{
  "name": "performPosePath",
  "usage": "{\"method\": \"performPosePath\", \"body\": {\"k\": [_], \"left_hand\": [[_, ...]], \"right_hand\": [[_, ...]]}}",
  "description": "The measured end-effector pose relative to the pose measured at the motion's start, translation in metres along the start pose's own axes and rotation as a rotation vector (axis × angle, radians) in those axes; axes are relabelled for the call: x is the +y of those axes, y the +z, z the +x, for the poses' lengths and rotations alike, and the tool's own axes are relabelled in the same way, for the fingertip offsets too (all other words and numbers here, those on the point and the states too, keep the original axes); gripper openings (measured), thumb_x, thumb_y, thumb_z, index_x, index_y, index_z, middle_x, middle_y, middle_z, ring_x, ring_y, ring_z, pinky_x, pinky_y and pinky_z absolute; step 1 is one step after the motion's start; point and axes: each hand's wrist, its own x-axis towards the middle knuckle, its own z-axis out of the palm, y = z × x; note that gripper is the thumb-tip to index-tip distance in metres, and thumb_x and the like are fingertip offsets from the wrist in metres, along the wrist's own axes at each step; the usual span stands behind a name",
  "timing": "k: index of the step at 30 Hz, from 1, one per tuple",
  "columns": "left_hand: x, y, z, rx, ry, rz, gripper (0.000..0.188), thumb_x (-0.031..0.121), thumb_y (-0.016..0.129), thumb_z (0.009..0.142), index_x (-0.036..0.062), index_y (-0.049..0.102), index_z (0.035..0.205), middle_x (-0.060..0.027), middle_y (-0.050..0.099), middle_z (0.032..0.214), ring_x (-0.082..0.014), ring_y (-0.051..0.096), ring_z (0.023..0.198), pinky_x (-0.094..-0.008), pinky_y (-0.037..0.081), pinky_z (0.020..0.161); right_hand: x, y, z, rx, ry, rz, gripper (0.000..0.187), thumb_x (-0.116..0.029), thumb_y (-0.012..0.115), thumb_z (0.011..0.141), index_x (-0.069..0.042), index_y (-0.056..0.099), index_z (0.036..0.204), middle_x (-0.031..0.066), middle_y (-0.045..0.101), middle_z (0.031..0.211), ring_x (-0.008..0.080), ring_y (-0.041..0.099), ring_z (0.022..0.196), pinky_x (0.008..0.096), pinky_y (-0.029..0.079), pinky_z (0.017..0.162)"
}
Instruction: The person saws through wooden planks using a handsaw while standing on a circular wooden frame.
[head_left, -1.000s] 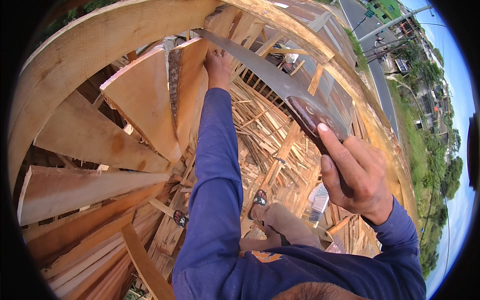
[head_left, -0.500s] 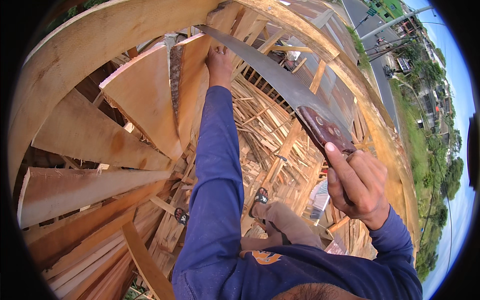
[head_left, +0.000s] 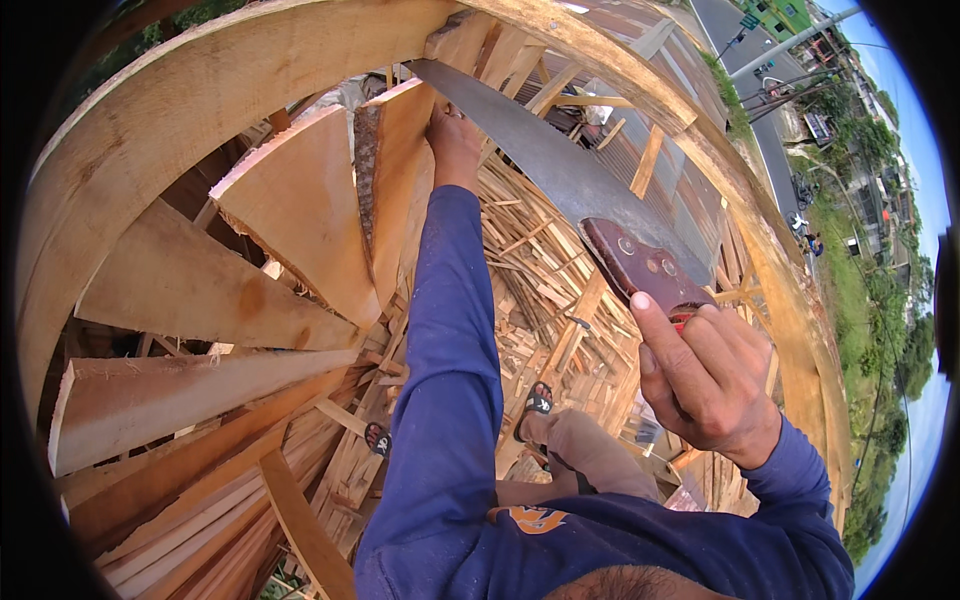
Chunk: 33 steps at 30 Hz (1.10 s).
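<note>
My right hand [head_left: 710, 375] is closed around the dark brown handle of a hand saw [head_left: 540, 150], forefinger stretched along the handle's side. Its long grey blade slants up and left, the narrow tip by the top of an upright plank [head_left: 402, 165] and close to the curved timber rim. My left hand [head_left: 455, 140] is closed at that plank's right side, just under the blade; its fingertips are partly hidden. Left of it stands a wide wedge-shaped board [head_left: 305, 200] with a rough pinkish top edge. Whether the teeth touch wood cannot be made out.
A thick curved timber beam [head_left: 230, 75] arches over the far side, continuing down the right. More boards [head_left: 190, 285] fan out at left. Below lie heaped wood strips [head_left: 530, 230] and my sandalled feet [head_left: 540, 398]. Beyond the right beam are a road [head_left: 755, 120] and grass.
The view has shifted slightly, moving the boards right and down in the picture. Against them, the saw's handle has swung a little left, and more of the blade's flat face shows. Both hands keep their holds.
</note>
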Motion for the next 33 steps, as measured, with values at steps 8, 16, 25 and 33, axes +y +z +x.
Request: {"method": "performPosePath", "body": {"k": [8, 16, 25, 33], "left_hand": [[-0.029, -0.001, -0.015, -0.086, 0.074, 0.074, 0.055, 0.032, 0.054, 0.103, 0.0168, 0.033, 0.151, -0.0026, 0.034, 0.153, -0.0261, 0.035, 0.140, -0.0418, 0.031, 0.117], [-0.005, 0.024, -0.035, -0.089, 0.018, 0.122, 0.056, 0.030, 0.049, 0.105, 0.0155, 0.025, 0.154, -0.0056, 0.026, 0.158, -0.0280, 0.026, 0.147, -0.0451, 0.024, 0.120], [0.003, 0.047, -0.042, 0.043, 0.065, 0.036, 0.042, 0.028, 0.050, 0.101, 0.0087, 0.032, 0.133, -0.0082, 0.035, 0.136, -0.0290, 0.030, 0.127, -0.0415, 0.027, 0.106], [0.014, 0.048, -0.024, 0.096, 0.258, 0.076, 0.017, 0.017, 0.049, 0.099, 0.0035, 0.055, 0.091, -0.0061, 0.058, 0.083, -0.0168, 0.055, 0.075, -0.0317, 0.048, 0.071]], "right_hand": [[-0.011, -0.026, -0.007, -0.143, 0.100, -0.006, 0.047, 0.007, 0.064, 0.070, 0.011, 0.065, 0.117, 0.0063, 0.045, 0.065, 0.0201, 0.049, 0.054, 0.0351, 0.038, 0.048], [-0.017, -0.033, -0.016, -0.184, 0.090, 0.003, 0.052, 0.011, 0.064, 0.061, 0.010, 0.067, 0.113, 0.0004, 0.035, 0.062, 0.0157, 0.046, 0.053, 0.0309, 0.037, 0.047], [-0.008, -0.029, -0.020, -0.130, 0.111, 0.017, 0.052, 0.011, 0.062, 0.061, 0.009, 0.068, 0.113, 0.0008, 0.035, 0.063, 0.0155, 0.044, 0.052, 0.0306, 0.035, 0.046], [-0.013, -0.042, -0.026, -0.078, 0.108, 0.039, 0.053, 0.012, 0.065, 0.061, 0.008, 0.068, 0.115, 0.0001, 0.035, 0.062, 0.0147, 0.042, 0.050, 0.0307, 0.033, 0.045]]}}
